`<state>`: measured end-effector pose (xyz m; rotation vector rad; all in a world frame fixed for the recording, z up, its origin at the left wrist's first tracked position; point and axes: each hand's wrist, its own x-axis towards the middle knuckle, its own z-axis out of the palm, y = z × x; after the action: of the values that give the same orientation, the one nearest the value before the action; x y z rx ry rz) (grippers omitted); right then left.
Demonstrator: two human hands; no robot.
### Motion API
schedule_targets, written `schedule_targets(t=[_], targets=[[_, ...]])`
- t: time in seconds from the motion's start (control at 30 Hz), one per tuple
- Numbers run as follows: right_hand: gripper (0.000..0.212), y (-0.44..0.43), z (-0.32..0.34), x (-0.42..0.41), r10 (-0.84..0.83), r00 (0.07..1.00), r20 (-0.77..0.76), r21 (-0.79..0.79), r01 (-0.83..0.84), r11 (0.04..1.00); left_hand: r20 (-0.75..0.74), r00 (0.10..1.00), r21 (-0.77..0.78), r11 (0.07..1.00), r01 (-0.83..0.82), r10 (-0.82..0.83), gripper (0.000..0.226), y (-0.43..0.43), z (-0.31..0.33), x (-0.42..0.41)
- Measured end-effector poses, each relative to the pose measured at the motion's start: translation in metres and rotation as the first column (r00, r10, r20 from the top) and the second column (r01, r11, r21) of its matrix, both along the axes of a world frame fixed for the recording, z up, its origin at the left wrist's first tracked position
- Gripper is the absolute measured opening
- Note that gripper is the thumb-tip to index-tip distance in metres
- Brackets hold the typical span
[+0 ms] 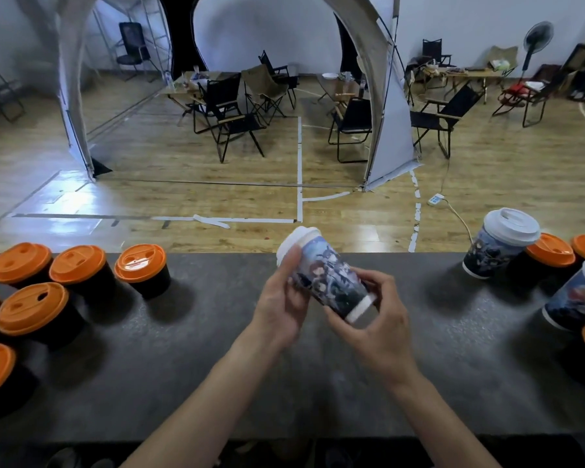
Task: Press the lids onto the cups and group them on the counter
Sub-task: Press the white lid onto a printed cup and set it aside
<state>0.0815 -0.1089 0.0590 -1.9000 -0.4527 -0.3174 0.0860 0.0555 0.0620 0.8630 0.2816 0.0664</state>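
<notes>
Tilted cup [328,282] above counter [217,349] middle

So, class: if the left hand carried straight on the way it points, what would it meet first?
The left hand first meets the printed cup it grips. Beyond, its line runs forward and slightly right over bare counter; no other cup seems to lie there, though depth is unclear.

A wooden floor [183,157] marked with white tape lines [299,163] carries a grey arched tent [390,130]. Black folding chairs [237,125] stand under it beside low tables [331,86]. A standing fan [537,37] rises far right, and a power strip [435,199] lies near the tent's foot.
</notes>
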Motion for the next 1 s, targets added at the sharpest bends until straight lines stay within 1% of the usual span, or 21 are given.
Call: schedule_targets(t=[0.07,0.1,0.13,0.17,0.2,0.3,0.33,0.37,0.47,0.57,0.63,0.77,0.9,1.0], targets=[[0.075,0.004,-0.014,0.001,0.037,0.993,-0.11,0.011,-0.036,0.999,0.04,0.998,0.231,0.972,0.035,-0.045,0.084,0.003,-0.001,-0.003],[0.077,0.008,-0.021,0.002,0.06,0.985,-0.165,0.019,-0.058,0.998,0.053,0.997,0.371,0.928,0.025,-0.047,0.083,0.004,-0.002,-0.008],[0.077,0.013,-0.026,0.004,0.084,0.973,-0.213,0.036,-0.079,0.996,0.069,0.996,0.501,0.865,0.016,-0.058,0.079,0.006,-0.005,-0.012],[0.076,0.02,-0.03,0.004,0.112,0.963,-0.246,0.061,-0.1,0.993,0.076,0.994,0.588,0.809,0.017,-0.075,0.076,0.007,-0.009,-0.017],[0.073,0.027,-0.035,0.004,0.142,0.952,-0.27,0.083,-0.124,0.989,0.082,0.993,0.632,0.775,0.012,-0.082,0.075,0.009,-0.012,-0.023],[0.07,0.052,-0.045,-0.001,0.231,0.926,-0.298,0.089,-0.214,0.973,0.048,0.998,0.632,0.772,-0.067,0.048,0.082,0.027,-0.033,-0.041],[0.069,0.062,-0.048,-0.004,0.264,0.915,-0.304,0.089,-0.249,0.965,0.031,0.995,0.652,0.753,-0.095,0.099,0.086,0.035,-0.04,-0.049],[0.069,0.072,-0.051,-0.006,0.296,0.902,-0.314,0.086,-0.284,0.955,0.017,0.99,0.682,0.723,-0.114,0.139,0.087,0.043,-0.046,-0.057],[0.07,0.113,-0.058,-0.015,0.401,0.849,-0.345,0.062,-0.405,0.912,0.024,0.957,0.784,0.589,-0.198,0.29,0.081,0.071,-0.051,-0.087],[0.075,0.163,-0.057,-0.028,0.508,0.779,-0.367,0.056,-0.527,0.848,0.083,0.869,0.841,0.434,-0.324,0.488,0.082,0.1,-0.052,-0.12],[0.078,0.193,-0.056,-0.038,0.571,0.734,-0.367,0.047,-0.599,0.8,0.083,0.805,0.842,0.391,-0.372,0.587,0.082,0.118,-0.053,-0.139],[0.074,0.24,-0.056,-0.05,0.666,0.649,-0.368,0.022,-0.71,0.704,0.084,0.722,0.854,0.324,-0.408,0.687,0.079,0.152,-0.058,-0.165],[0.072,0.272,-0.053,-0.054,0.68,0.648,-0.342,-0.009,-0.726,0.688,0.113,0.663,0.866,0.255,-0.431,0.74,0.079,0.177,-0.059,-0.166],[0.076,0.28,-0.053,-0.051,0.665,0.64,-0.385,-0.044,-0.733,0.679,0.116,0.643,0.869,0.236,-0.435,0.757,0.079,0.186,-0.061,-0.159]])
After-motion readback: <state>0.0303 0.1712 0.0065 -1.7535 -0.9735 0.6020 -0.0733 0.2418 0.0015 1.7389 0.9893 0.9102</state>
